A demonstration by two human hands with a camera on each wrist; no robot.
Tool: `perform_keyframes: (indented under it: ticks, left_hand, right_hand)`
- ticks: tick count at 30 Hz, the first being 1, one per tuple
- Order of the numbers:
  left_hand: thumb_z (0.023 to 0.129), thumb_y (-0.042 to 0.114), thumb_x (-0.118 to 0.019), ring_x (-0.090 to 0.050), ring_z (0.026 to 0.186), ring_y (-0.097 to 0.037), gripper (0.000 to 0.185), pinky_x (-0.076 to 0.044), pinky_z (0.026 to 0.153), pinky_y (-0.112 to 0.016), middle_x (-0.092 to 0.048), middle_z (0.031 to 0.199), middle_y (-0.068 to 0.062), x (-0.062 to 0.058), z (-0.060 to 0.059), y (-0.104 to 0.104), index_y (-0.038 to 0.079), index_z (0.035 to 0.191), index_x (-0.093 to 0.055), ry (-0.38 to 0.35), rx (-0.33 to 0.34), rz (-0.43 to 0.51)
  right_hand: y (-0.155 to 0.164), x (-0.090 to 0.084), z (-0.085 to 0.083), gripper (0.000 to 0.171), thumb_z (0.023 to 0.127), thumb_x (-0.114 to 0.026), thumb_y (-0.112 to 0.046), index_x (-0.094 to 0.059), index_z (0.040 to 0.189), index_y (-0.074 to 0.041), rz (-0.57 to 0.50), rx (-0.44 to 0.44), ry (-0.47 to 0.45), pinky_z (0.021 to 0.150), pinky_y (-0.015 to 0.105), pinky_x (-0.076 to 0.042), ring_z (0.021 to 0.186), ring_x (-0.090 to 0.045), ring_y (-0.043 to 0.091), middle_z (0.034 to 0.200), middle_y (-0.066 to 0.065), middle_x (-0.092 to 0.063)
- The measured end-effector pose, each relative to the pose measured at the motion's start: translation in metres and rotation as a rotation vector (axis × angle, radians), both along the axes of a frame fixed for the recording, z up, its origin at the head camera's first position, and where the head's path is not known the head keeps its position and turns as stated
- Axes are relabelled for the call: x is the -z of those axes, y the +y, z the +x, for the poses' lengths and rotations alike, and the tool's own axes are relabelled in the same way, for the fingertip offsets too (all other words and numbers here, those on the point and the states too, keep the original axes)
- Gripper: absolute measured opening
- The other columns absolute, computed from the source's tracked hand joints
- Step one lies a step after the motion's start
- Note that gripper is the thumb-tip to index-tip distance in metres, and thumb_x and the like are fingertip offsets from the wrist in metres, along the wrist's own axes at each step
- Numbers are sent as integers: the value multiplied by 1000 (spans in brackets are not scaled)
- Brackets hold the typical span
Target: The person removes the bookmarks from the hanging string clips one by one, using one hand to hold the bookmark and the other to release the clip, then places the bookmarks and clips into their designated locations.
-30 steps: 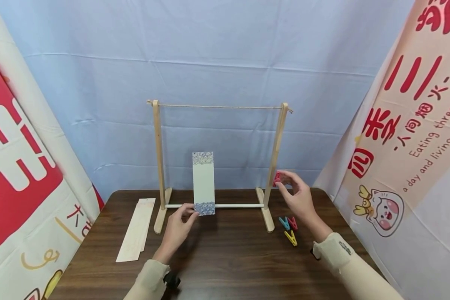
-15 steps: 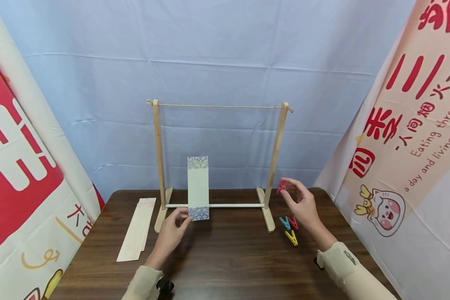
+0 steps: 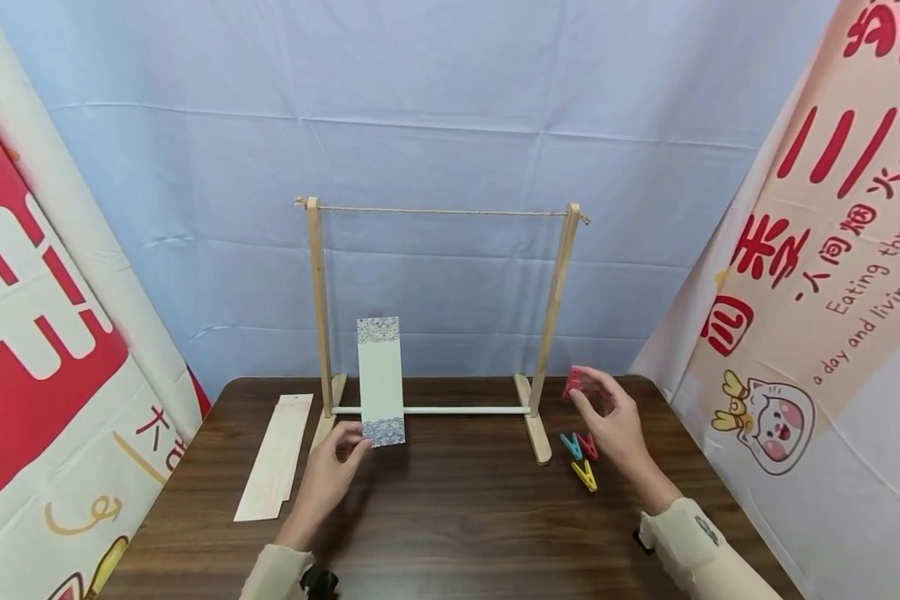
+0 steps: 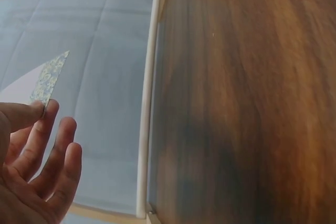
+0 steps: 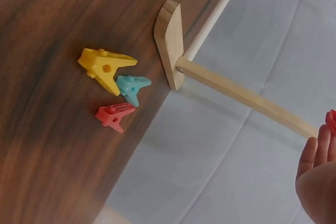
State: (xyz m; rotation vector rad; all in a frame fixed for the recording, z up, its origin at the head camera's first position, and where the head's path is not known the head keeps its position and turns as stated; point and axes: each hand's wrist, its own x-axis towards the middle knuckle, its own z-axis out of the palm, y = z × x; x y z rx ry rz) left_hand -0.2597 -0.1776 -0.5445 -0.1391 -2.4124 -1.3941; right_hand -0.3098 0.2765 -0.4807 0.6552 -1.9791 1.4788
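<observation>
Hands (image 3: 328,475) hold bookmark (image 3: 380,379) and red clip (image 3: 572,383).

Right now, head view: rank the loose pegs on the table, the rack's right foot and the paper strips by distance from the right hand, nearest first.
1. Loose pegs: just left of the right hand, below its fingers.
2. Rack's right foot: farther left, past the pegs; close to them in rank.
3. Paper strips: far left of the table, beyond the left hand.
</observation>
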Motion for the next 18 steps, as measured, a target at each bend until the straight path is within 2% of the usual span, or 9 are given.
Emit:
perform_keyframes:
  ticks: [9, 18]
  left_hand:
    - [100, 10, -78, -70, 87, -14, 21, -56, 80, -29, -79, 97, 2, 1, 9, -13, 11, 120, -72, -2, -29, -37]
    - [99, 7, -79, -70, 86, -13, 23, -58, 80, -28, -79, 97, 1, 4, 18, -25, 8, 121, -72, -24, -36, -49]
  right_hand:
    - [10, 9, 1, 43, 97, -70, 14, -65, 139, 7, 9, 29, -44, 90, 14, -53, 101, -67, 4, 115, 30, -69]
    - [10, 21, 5, 43, 93, -73, 17, -69, 134, 5, 46, 92, -24, 87, 11, -50, 94, -65, 9, 108, 27, -71]
